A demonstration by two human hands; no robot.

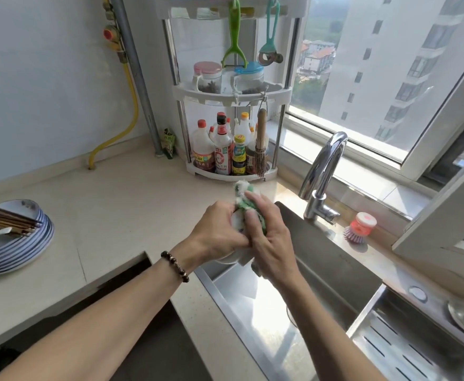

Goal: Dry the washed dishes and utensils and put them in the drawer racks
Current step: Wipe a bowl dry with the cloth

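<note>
Both hands meet over the near-left edge of the shiny metal sink [302,320]. The left hand [217,232] grips a smooth white bowl [232,257]. The right hand [269,243] squeezes a fluffy green-and-white cloth [246,199] against it. At 9 o'clock, a stack of blue-rimmed plates [19,243] holds brown chopsticks [5,218], with bare flat counter [115,204] between.

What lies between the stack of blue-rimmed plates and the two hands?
Only bare beige countertop, seen in the head view.
</note>
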